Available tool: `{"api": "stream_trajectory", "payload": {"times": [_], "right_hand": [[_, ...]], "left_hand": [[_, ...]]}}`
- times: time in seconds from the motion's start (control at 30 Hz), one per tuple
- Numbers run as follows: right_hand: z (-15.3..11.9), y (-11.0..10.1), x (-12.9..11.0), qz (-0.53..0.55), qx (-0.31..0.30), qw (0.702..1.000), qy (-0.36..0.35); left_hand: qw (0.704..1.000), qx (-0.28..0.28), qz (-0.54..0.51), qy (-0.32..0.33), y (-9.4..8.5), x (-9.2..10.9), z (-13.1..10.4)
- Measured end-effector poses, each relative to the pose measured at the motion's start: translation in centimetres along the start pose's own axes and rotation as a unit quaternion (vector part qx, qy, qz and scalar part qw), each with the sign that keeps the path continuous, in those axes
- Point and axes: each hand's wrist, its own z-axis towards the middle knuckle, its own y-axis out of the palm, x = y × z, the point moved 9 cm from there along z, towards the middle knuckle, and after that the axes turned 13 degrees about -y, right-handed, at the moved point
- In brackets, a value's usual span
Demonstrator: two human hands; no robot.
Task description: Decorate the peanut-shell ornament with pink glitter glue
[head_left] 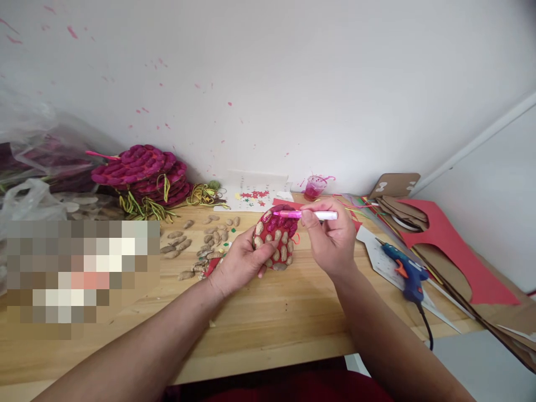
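Observation:
My left hand [247, 258] is closed around the edge of a red peanut-covered disc [274, 240], tilted up above the table with the thumb across its front. Peanuts near its top are coated in wet magenta; those lower down keep their tan shell colour. Between the fingers and thumb of my right hand [333, 240] is a paintbrush [324, 215] with a white handle and a magenta-stained front end. Its tip touches the upper part of the disc. Behind the hands stands a clear cup of magenta paint [315, 188]. Loose peanuts [213, 237] lie to the left.
A stack of magenta peanut discs [140, 170] with yellow-green cords stands at back left beside plastic bags [33, 195]. On the right lie a blue glue gun [408, 273], red paper [452, 240] and cardboard. White paper [251, 187] with small stars is by the wall. A blurred patch covers the left.

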Motion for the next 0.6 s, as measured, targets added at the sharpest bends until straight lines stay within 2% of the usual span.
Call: {"api": "stream_trajectory", "payload": {"times": [0.17,0.3,0.47,0.6], "right_hand": [[0.0,0.3,-0.1,0.009,-0.017,1.0,-0.006],[0.1,-0.1,-0.3,0.013,0.006,1.0,-0.01],[0.3,0.4,-0.9,0.016,-0.021,0.999,-0.026],[0.4,0.2,-1.4,0.021,-0.014,0.999,-0.036]], "left_hand": [[1.0,0.001,0.009,0.002,0.0,0.1,0.0],[1.0,0.008,0.023,0.006,-0.1,0.2,-0.1],[0.998,0.014,0.057,0.017,-0.3,0.2,-0.2],[0.99,0.045,0.114,0.063,-0.7,1.0,-0.4]]}}
